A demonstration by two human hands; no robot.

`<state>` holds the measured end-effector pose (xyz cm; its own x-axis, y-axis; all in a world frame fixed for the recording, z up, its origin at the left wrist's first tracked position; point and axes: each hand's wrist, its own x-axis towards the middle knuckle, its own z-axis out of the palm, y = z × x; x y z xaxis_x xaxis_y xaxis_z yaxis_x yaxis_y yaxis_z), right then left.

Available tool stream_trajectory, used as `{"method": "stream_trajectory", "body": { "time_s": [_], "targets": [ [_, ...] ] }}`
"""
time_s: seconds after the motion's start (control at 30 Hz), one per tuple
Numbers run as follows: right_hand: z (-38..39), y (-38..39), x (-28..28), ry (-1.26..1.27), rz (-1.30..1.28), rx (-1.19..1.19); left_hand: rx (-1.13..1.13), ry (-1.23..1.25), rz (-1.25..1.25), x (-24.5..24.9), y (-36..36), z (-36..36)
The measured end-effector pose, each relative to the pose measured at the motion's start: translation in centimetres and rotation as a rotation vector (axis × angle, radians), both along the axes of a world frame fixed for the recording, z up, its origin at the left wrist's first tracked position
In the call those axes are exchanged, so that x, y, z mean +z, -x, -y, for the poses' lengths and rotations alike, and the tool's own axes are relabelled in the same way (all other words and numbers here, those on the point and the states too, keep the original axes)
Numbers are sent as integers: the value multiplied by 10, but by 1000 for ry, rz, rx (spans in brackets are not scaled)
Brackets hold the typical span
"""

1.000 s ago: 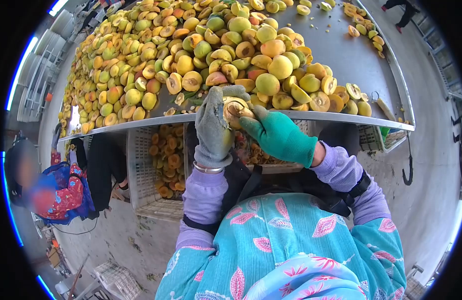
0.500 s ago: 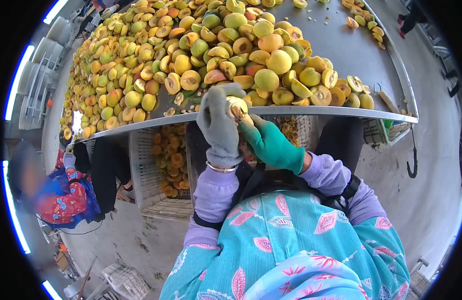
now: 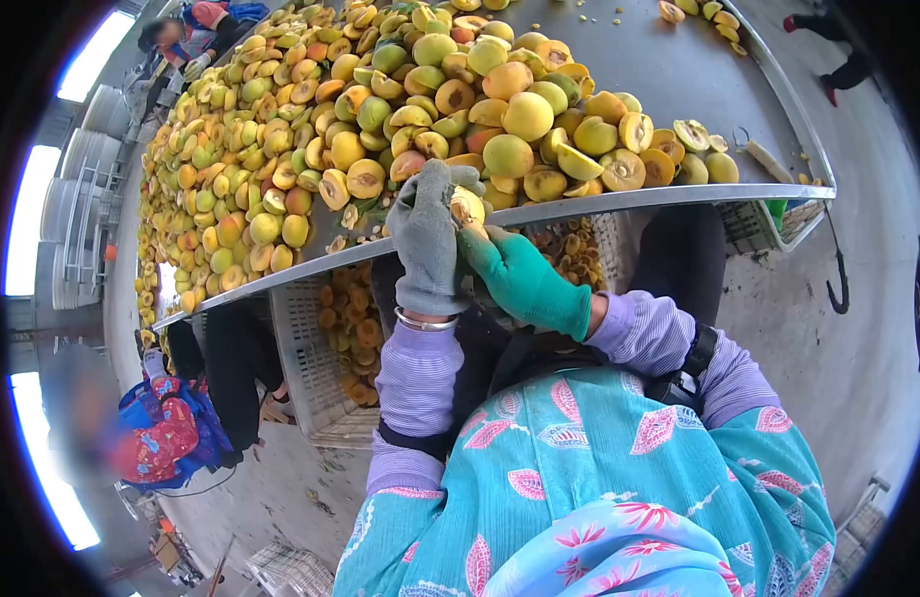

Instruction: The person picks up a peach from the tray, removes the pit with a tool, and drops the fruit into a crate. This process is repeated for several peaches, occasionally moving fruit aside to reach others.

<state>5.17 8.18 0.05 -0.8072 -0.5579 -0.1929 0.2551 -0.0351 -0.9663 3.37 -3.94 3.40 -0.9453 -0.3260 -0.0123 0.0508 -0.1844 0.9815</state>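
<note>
In a grey glove, my left hand (image 3: 427, 244) is closed around a cut yellow peach (image 3: 467, 207) just over the table's front edge. My right hand (image 3: 535, 287), gloved in green, has its fingers bent together against the lower side of that peach. Whatever lies inside the right hand's grip is hidden. Right behind the hands, a large heap of peaches (image 3: 529, 116), many of them halved and some with stones showing, covers much of the metal table (image 3: 669, 80).
Below the table edge, a crate (image 3: 299, 343) holds peach halves (image 3: 356, 323). A wooden-handled tool (image 3: 768, 161) lies at the table's right end, and a black hook (image 3: 839, 284) hangs beneath it. One person (image 3: 167, 428) sits at the left; another (image 3: 196, 40) is farther back.
The whole view has shifted slightly, bringing the far person into sight. Both hands stay together at the peach, which has turned a little in the left hand.
</note>
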Motion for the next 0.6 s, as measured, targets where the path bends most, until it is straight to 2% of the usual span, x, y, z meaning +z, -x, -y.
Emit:
{"method": "stream_trajectory", "body": {
  "time_s": [0.07, 0.1, 0.13, 0.23, 0.27, 0.3, 0.4, 0.5, 0.57, 0.6],
  "targets": [
    [-6, 0, 1, -30, -61, -3, -69, 26, 46, 10, -4, 1],
    [-10, -2, 4, -33, -69, -5, -150, 189, -7, 6, -2, 7],
    [-14, -4, 9, -3, 9, 27, -224, 349, -63, 3, 1, 11],
    [-9, -11, 29, 48, 327, -16, -294, 510, -40, 7, 5, 13],
    [-6, -13, 33, 60, 450, -49, -269, 462, 21, 12, 4, 7],
    [-7, -12, 33, 64, 437, -30, -245, 417, 85, 15, 4, 4],
    [-10, -8, 27, 34, 342, -17, -365, 923, -211, 8, 10, 14],
    [-10, 0, 16, -40, 99, -91, -319, 705, -145, 8, 17, 13],
    [-9, 17, -3, -48, -122, -144, -211, 258, -6, 7, 19, 2],
    [-1, 16, -11, -96, -243, -358, -159, 34, 59, 7, 22, -3]
  ]
}}
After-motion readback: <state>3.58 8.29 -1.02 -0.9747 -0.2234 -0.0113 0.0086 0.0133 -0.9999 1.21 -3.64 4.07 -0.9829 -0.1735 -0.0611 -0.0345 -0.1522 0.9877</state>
